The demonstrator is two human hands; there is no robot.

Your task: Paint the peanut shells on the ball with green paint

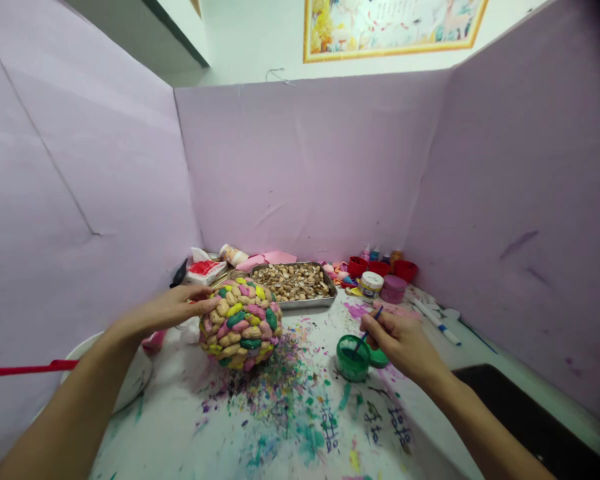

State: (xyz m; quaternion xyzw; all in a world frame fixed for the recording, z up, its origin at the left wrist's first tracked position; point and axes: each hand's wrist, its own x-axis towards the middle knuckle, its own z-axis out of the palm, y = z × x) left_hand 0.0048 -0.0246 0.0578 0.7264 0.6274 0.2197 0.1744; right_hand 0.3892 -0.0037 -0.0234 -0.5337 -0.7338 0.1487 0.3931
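Observation:
A round ball covered in peanut shells (243, 327), some plain and others painted pink, yellow and green, stands on the paint-spattered table. My left hand (187, 305) grips its upper left side, fingers and thumb against the shells. My right hand (393, 337) pinches a thin blue paintbrush (363, 340). The brush's lower end dips into an uncapped jar of green paint (353, 367). A green lid (379, 358) lies beside the jar, partly behind my right hand.
A metal tray of peanut shells (295, 283) stands behind the ball. Red cups (379, 268), a white-lidded jar (371, 283) and a purple jar (394, 289) are at back right. Markers (437, 323) and a black flat object (520, 413) lie right; a white bowl (135, 380) sits left.

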